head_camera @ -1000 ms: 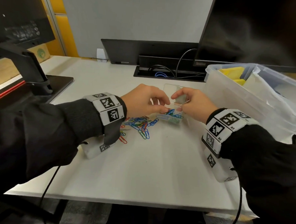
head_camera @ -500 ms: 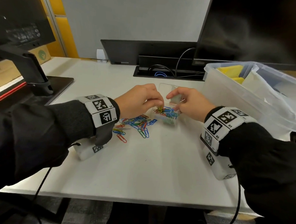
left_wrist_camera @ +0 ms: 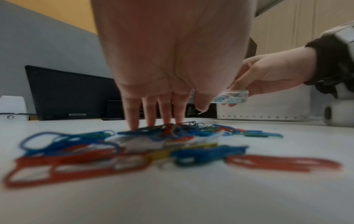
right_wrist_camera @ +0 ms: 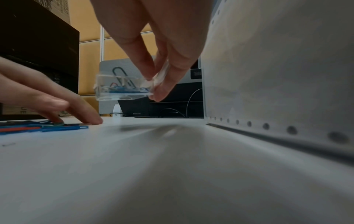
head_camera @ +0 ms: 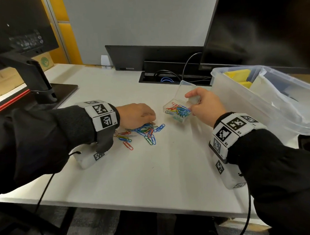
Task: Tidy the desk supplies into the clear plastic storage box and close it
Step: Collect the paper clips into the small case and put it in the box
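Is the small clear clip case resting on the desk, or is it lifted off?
Apart. In the right wrist view the small clear clip case, pinched by the right hand, hangs above the desk, with background visible beneath it.

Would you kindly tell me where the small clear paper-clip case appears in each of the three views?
Head: small clear case, right of centre, pinched by the right hand.
Left wrist: right of centre, beyond the fingers.
Right wrist: upper centre, held off the desk.
Shared landmark: loose paper clips.
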Motion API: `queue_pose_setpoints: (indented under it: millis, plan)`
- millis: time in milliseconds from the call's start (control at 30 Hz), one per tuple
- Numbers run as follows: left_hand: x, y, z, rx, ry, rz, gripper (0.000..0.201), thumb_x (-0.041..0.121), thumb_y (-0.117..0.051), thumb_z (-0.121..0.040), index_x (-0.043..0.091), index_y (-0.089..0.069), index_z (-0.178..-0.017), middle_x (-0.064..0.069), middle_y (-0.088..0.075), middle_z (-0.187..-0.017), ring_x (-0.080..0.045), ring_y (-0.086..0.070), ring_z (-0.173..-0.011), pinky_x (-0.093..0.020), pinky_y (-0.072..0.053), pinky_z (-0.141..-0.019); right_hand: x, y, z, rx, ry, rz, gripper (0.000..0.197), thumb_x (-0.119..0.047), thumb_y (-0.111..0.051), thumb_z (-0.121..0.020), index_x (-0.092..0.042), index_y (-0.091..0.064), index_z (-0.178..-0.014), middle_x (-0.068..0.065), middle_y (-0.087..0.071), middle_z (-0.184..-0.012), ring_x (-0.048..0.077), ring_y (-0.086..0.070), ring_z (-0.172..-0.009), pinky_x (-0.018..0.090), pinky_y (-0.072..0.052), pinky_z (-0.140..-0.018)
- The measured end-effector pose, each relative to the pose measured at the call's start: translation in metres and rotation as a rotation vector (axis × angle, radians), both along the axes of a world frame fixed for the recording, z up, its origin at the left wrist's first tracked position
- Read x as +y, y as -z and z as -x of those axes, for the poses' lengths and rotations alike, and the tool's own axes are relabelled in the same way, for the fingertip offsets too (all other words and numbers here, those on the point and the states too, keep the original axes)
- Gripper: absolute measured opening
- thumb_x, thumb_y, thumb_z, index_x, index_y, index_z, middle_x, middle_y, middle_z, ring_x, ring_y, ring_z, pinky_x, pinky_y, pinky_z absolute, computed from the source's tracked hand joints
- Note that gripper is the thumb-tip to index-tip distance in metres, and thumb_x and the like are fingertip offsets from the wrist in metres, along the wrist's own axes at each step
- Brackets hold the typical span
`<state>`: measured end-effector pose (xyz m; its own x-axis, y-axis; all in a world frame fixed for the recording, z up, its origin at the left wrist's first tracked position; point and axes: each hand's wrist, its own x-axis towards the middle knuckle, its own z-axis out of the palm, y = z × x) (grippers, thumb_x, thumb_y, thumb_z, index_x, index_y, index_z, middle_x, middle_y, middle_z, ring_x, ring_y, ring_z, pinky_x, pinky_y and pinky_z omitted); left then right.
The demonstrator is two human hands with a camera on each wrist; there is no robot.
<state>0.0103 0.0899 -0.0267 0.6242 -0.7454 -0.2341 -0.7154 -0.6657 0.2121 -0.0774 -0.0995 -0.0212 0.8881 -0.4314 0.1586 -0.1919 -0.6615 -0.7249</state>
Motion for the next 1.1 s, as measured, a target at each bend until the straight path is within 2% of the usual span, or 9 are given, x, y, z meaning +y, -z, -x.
queue_pose_setpoints:
  millis: [167, 267, 400, 567, 667, 767, 867, 1000, 1100]
  plan:
    - [0.026, 0.001, 0.002, -0.064, 0.096, 0.147, 0.029, 0.036, -0.048, -0.093, 0.024, -0.061, -0.117, 0.003, -0.058, -0.121, -0.011, -0.054, -0.108, -0.018, -0.037, -0.088, -0.001, 0.001, -0.003, 0.0, 0.004, 0.023, 0.033, -0.002, -0.057, -0.085, -0.017, -0.059, -0.115, 0.003, -0.049, -0.098, 0.015, -0.05, -0.081, 0.012, -0.035, -0.052]
    - [0.024, -0.001, 0.009, -0.03, 0.219, 0.2, 0.036, 0.042, -0.057, -0.087, 0.031, -0.057, -0.121, 0.009, -0.052, -0.127, -0.005, -0.048, -0.112, -0.019, -0.035, -0.099, 0.0, 0.001, -0.004, 0.006, -0.001, 0.031, 0.033, -0.001, -0.056, -0.086, -0.016, -0.058, -0.115, 0.004, -0.049, -0.097, 0.013, -0.05, -0.074, 0.012, -0.034, -0.05]
    - [0.009, 0.001, 0.021, 0.066, 0.353, 0.081, 0.048, 0.047, -0.064, -0.081, 0.036, -0.053, -0.127, 0.014, -0.047, -0.135, -0.003, -0.042, -0.124, -0.02, -0.028, -0.11, -0.001, 0.002, -0.003, 0.002, -0.005, 0.053, 0.033, -0.001, -0.056, -0.086, -0.016, -0.058, -0.115, 0.003, -0.051, -0.097, 0.002, -0.045, -0.062, 0.013, -0.038, -0.052]
    - [0.044, -0.001, 0.012, 0.004, 0.251, 0.179, 0.045, 0.046, -0.07, -0.076, 0.032, -0.058, -0.116, 0.013, -0.053, -0.12, 0.0, -0.05, -0.106, -0.018, -0.039, -0.101, 0.0, 0.001, -0.003, 0.021, -0.031, 0.045, 0.034, 0.001, -0.055, -0.086, -0.017, -0.058, -0.115, 0.002, -0.049, -0.099, 0.01, -0.05, -0.072, 0.013, -0.036, -0.052]
    - [0.068, 0.001, 0.005, -0.014, 0.088, 0.232, 0.079, 0.058, -0.073, -0.062, 0.043, -0.039, -0.131, 0.016, -0.032, -0.138, -0.002, -0.031, -0.127, -0.019, -0.024, -0.109, 0.002, -0.001, -0.006, 0.047, -0.052, 0.035, 0.037, 0.003, -0.054, -0.085, -0.017, -0.058, -0.116, 0.002, -0.049, -0.1, 0.012, -0.051, -0.08, 0.016, -0.042, -0.061]
    - [0.077, 0.003, 0.0, 0.021, -0.048, 0.064, 0.099, 0.074, -0.07, -0.048, 0.048, -0.03, -0.135, 0.013, -0.025, -0.145, -0.011, -0.023, -0.136, -0.028, -0.02, -0.115, 0.01, -0.003, -0.012, 0.063, -0.063, 0.026, 0.037, 0.006, -0.052, -0.084, -0.014, -0.058, -0.115, 0.005, -0.049, -0.104, 0.02, -0.053, -0.097, 0.028, -0.048, -0.081]
    - [0.074, 0.006, 0.003, 0.025, -0.026, 0.029, 0.076, 0.066, -0.07, -0.062, 0.05, -0.04, -0.129, 0.012, -0.036, -0.132, -0.012, -0.032, -0.125, -0.027, -0.025, -0.111, 0.019, -0.003, -0.018, 0.08, -0.104, 0.026, 0.039, 0.008, -0.051, -0.084, -0.014, -0.059, -0.114, 0.005, -0.049, -0.105, 0.027, -0.055, -0.113, 0.033, -0.049, -0.09]
    - [0.062, 0.002, 0.008, 0.105, 0.001, 0.122, 0.042, 0.042, -0.068, -0.079, 0.04, -0.057, -0.119, 0.006, -0.047, -0.119, -0.011, -0.05, -0.104, -0.013, -0.039, -0.088, 0.023, -0.003, -0.019, 0.116, -0.148, 0.035, 0.042, 0.01, -0.052, -0.082, -0.017, -0.059, -0.113, 0.009, -0.051, -0.126, 0.025, -0.052, -0.117, 0.034, -0.05, -0.092]
    - [0.054, 0.0, 0.006, 0.082, -0.016, 0.187, 0.029, 0.035, -0.068, -0.081, 0.035, -0.065, -0.111, 0.006, -0.058, -0.11, -0.011, -0.055, -0.099, -0.019, -0.044, -0.086, 0.023, -0.003, -0.018, 0.109, -0.146, 0.033, 0.043, 0.011, -0.051, -0.082, -0.017, -0.058, -0.113, 0.01, -0.053, -0.124, 0.024, -0.054, -0.115, 0.029, -0.049, -0.086]
